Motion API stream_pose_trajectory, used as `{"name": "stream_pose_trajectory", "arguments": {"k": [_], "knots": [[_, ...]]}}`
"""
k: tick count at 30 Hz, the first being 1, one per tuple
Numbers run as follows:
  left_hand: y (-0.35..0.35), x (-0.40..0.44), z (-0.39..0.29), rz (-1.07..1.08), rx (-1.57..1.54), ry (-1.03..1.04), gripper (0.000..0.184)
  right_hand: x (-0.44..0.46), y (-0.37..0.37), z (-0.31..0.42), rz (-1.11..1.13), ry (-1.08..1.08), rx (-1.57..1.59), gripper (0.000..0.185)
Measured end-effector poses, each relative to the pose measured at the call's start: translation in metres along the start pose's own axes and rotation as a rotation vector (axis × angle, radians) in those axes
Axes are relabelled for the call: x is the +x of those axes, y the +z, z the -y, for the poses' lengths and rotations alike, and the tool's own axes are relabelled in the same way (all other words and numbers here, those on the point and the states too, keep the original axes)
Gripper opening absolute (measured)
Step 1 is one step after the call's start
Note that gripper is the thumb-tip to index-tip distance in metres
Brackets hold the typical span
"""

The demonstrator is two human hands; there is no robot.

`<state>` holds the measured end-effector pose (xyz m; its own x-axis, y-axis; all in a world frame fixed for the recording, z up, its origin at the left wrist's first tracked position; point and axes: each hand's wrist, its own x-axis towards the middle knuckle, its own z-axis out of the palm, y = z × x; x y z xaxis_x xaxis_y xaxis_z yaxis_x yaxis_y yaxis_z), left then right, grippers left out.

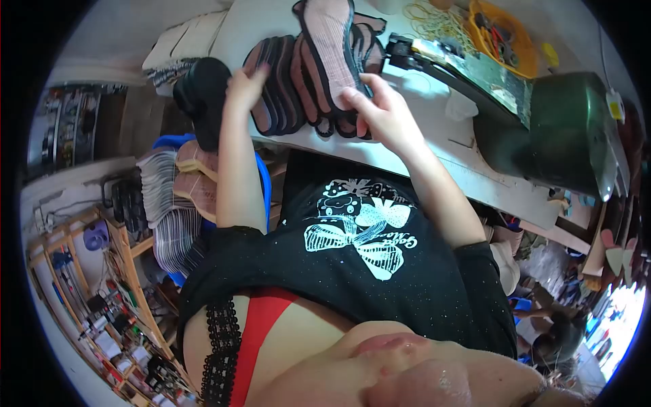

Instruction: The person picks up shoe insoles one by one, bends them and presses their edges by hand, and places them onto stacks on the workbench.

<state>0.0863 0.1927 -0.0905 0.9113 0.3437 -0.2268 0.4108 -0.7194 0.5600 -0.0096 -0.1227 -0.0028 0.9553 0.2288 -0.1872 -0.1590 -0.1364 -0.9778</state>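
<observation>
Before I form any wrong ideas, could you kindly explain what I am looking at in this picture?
Certainly. There is no robot here: a person works with two bare hands. The single picture comes from a camera worn on the person's head, so it looks forward and down, with part of the face at the bottom and the black T-shirt below the arms.

The right hand holds a ribbed pinkish shoe sole piece with dark edging, its thumb on top. The left hand is blurred beside a row of similar pieces; I cannot tell whether it grips one.

These lie on a pale worktable. Toward the back are tangled yellowish cords and an orange-yellow basket with tools inside.
</observation>
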Motion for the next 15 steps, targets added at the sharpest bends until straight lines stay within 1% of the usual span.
{"name": "stream_pose_trajectory", "arguments": {"k": [1,2,4,5,6,7,8,9,10,11,12,13,14,15], "knots": [[0.000,-0.034,-0.012,-0.077,0.143,0.039,0.098,0.005,0.006,-0.002,-0.045,-0.019,-0.249,0.060],[0.001,-0.045,-0.014,-0.075,0.163,0.005,0.099,0.006,0.010,-0.006,-0.118,-0.175,-0.446,0.073],[0.002,-0.051,-0.011,-0.051,0.156,-0.077,0.100,0.002,0.011,-0.001,-0.100,-0.140,-0.382,0.071],[-0.002,-0.054,-0.010,-0.058,0.132,-0.058,0.100,-0.001,0.009,0.002,-0.094,-0.120,-0.354,0.070],[-0.007,-0.057,-0.013,-0.066,0.107,-0.034,0.100,-0.004,0.005,0.002,-0.082,-0.122,-0.352,0.060],[-0.012,-0.058,-0.021,-0.074,0.080,-0.003,0.099,-0.007,0.000,0.000,-0.066,-0.124,-0.322,0.056],[-0.014,-0.065,-0.031,-0.165,0.247,-0.007,0.096,-0.012,-0.005,-0.005,-0.053,-0.125,-0.292,0.052],[-0.014,-0.070,-0.036,-0.264,0.235,0.029,0.094,-0.017,-0.008,-0.008,-0.043,-0.124,-0.259,0.047],[-0.014,-0.075,-0.040,-0.364,0.225,0.066,0.093,-0.023,-0.008,-0.008,-0.041,-0.096,-0.241,0.037],[-0.016,-0.078,-0.043,-0.466,0.216,0.103,0.091,-0.030,-0.009,-0.006,0.005,-0.025,-0.194,0.030],[-0.020,-0.081,-0.047,-0.500,0.044,0.175,0.090,-0.034,-0.009,-0.007,0.028,-0.011,-0.136,0.029],[-0.021,-0.086,-0.051,-0.551,-0.025,0.261,0.091,-0.038,-0.009,-0.011,0.050,0.005,-0.075,0.027],[-0.021,-0.093,-0.058,-0.599,-0.094,0.346,0.093,-0.039,-0.005,-0.014,0.052,-0.036,-0.009,0.024],[-0.020,-0.101,-0.066,-0.646,-0.165,0.429,0.094,-0.041,-0.004,-0.009,0.088,-0.015,-0.021,0.032]]}}
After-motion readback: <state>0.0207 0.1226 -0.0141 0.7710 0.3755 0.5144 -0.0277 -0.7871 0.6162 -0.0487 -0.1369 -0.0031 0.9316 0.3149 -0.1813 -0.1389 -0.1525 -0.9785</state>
